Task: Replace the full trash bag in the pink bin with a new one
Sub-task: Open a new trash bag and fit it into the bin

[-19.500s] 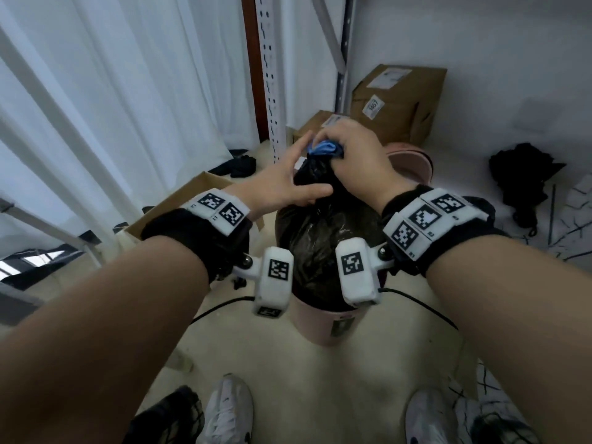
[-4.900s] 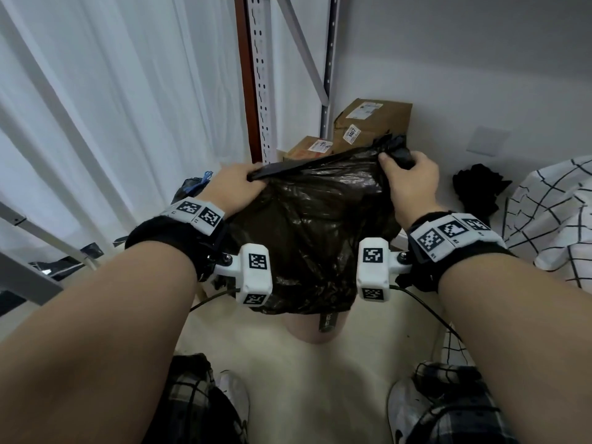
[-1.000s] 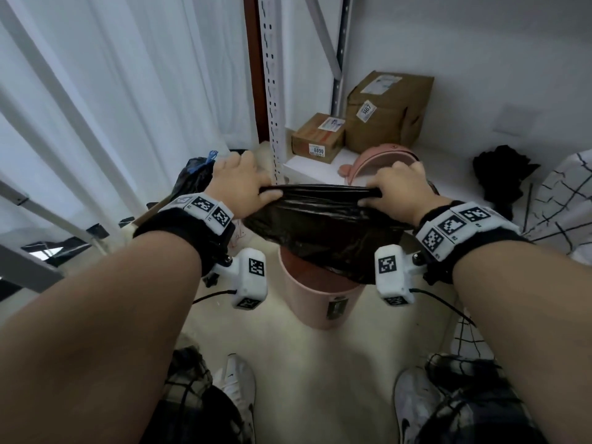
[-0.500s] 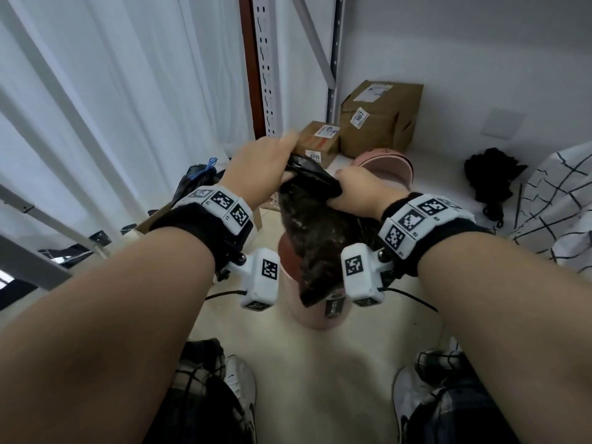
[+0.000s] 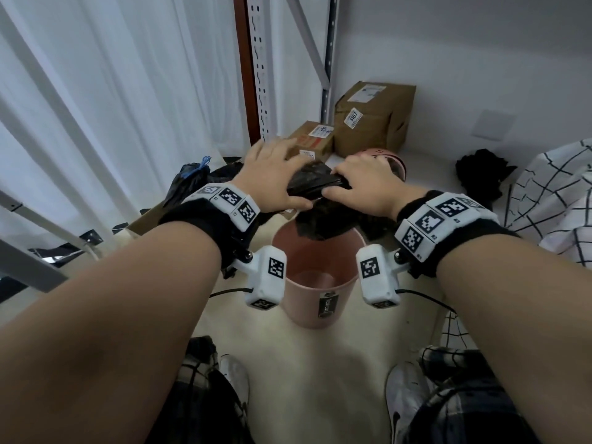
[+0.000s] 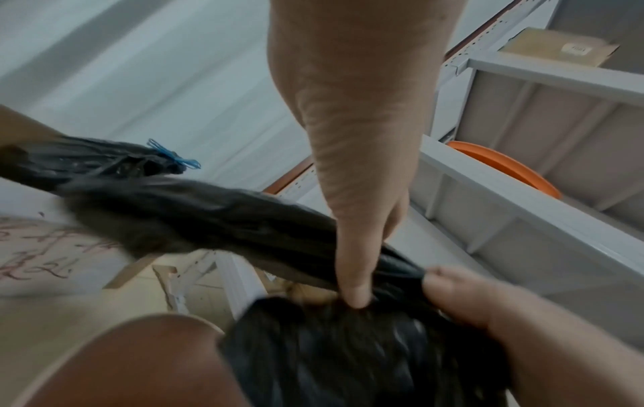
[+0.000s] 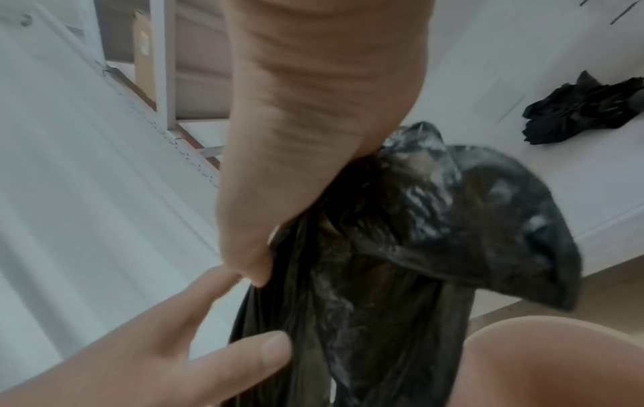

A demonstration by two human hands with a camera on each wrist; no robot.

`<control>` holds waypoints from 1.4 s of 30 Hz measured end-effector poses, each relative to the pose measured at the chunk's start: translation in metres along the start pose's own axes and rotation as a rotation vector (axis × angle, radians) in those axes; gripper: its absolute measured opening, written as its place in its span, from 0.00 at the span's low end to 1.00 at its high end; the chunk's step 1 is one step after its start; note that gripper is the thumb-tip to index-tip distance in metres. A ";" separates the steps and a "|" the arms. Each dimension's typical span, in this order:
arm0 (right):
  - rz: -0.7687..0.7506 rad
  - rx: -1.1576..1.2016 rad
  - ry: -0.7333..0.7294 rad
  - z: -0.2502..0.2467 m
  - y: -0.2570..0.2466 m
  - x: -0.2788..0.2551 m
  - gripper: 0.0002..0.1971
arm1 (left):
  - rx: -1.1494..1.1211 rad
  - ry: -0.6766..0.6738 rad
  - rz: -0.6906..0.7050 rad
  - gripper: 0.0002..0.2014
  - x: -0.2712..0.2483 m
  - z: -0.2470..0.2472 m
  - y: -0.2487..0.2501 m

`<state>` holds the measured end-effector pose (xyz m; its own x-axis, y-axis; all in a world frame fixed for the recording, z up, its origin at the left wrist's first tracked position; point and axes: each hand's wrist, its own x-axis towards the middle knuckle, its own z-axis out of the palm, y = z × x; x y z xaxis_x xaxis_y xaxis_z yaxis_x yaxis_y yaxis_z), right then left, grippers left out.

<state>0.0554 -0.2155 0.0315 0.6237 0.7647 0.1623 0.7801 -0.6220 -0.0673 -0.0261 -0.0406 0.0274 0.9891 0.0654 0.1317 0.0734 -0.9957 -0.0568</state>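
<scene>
The pink bin (image 5: 320, 283) stands on the floor between my feet, its inside bare. Just above its far rim both hands hold the new black trash bag (image 5: 315, 184), bunched and folded, with a loose part hanging over the rim. My left hand (image 5: 272, 177) pinches the bag (image 6: 244, 220) between thumb and fingers. My right hand (image 5: 362, 181) grips the bag (image 7: 400, 247) close beside it, and the two hands almost touch. The full tied bag (image 5: 189, 181) with a blue tie lies on the floor to the left.
The pink lid (image 5: 387, 155) lies behind the bin on a low white shelf with two cardboard boxes (image 5: 371, 120). A metal rack upright (image 5: 259, 75) and white curtains stand to the left. A black cloth (image 5: 483, 174) and a checked sheet (image 5: 554, 200) lie right.
The hands had spread the bag wide, then came together; now they have dropped slightly and hold it bunched over the far rim, so the bin's inside shows.
</scene>
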 end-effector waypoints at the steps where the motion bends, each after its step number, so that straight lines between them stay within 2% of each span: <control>1: 0.000 0.032 0.005 -0.001 -0.003 0.001 0.20 | -0.002 -0.032 0.038 0.36 0.002 -0.002 0.004; 4: -0.015 0.090 0.025 -0.006 -0.006 0.003 0.18 | -0.150 -0.091 0.090 0.15 0.003 -0.007 0.009; 6: -0.038 0.053 -0.014 -0.007 -0.003 0.001 0.17 | -0.256 -0.084 0.063 0.11 0.001 -0.008 0.008; 9: -0.015 -0.015 -0.129 0.000 0.007 -0.001 0.12 | -0.230 -0.035 0.014 0.07 -0.002 -0.008 0.002; 11: 0.083 -0.016 -0.112 0.003 0.011 0.003 0.09 | -0.174 -0.033 -0.009 0.08 -0.006 -0.008 0.000; 13: 0.196 -0.013 -0.070 0.008 0.017 0.011 0.09 | -0.113 -0.050 0.005 0.12 -0.006 -0.008 0.000; 14: 0.221 -0.018 -0.059 0.005 0.015 0.010 0.11 | -0.110 -0.063 0.015 0.18 -0.005 -0.007 -0.002; 16: 0.200 -0.057 -0.050 0.002 0.010 0.006 0.16 | -0.142 -0.104 0.038 0.37 -0.003 -0.005 -0.002; 17: 0.181 -0.046 -0.064 0.002 0.008 0.004 0.21 | -0.143 -0.103 0.043 0.42 -0.002 -0.003 -0.001; 18: 0.152 0.015 -0.092 0.000 0.003 0.002 0.26 | -0.148 -0.085 0.044 0.40 -0.001 -0.001 0.001; 21: 0.028 0.369 -0.201 0.004 -0.010 0.006 0.50 | -0.253 -0.005 0.067 0.20 0.004 -0.003 0.008; 22: 0.012 0.456 -0.200 0.007 -0.013 0.007 0.54 | -0.289 0.016 0.097 0.13 0.005 -0.005 0.011; 23: 0.009 0.514 -0.184 0.009 -0.012 0.008 0.53 | -0.321 0.027 0.126 0.06 0.005 -0.007 0.012; 24: 0.015 0.525 -0.165 0.007 -0.012 0.008 0.47 | -0.358 0.039 0.160 0.03 0.005 -0.008 0.013; 27: 0.056 0.390 -0.181 0.004 -0.008 0.006 0.12 | -0.416 0.085 0.197 0.07 0.003 -0.011 0.013; 28: 0.068 0.400 -0.191 0.002 -0.008 0.004 0.06 | -0.409 0.089 0.198 0.07 0.002 -0.012 0.012; 31: 0.072 0.518 -0.106 -0.003 -0.007 0.000 0.02 | -0.308 0.014 0.156 0.17 0.001 -0.012 0.005; 32: 0.061 0.519 -0.076 -0.005 -0.008 -0.002 0.01 | -0.228 -0.033 0.137 0.17 0.001 -0.012 0.003; 35: 0.005 0.447 -0.065 -0.006 -0.007 -0.003 0.10 | -0.018 -0.125 0.055 0.12 -0.003 -0.013 -0.002; 38: 0.047 0.351 -0.068 -0.003 -0.006 -0.002 0.13 | 0.084 -0.025 -0.001 0.14 -0.008 -0.013 -0.005; 41: 0.017 0.330 -0.163 -0.006 -0.003 -0.006 0.30 | -0.092 0.032 -0.029 0.12 -0.010 -0.009 -0.006; 42: 0.012 0.258 -0.192 -0.007 -0.004 -0.008 0.32 | -0.169 0.028 -0.044 0.10 -0.012 -0.008 -0.006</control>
<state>0.0470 -0.2208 0.0371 0.6118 0.7905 -0.0269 0.7441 -0.5868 -0.3194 -0.0390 -0.0357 0.0344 0.9813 0.1093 0.1584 0.0914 -0.9890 0.1164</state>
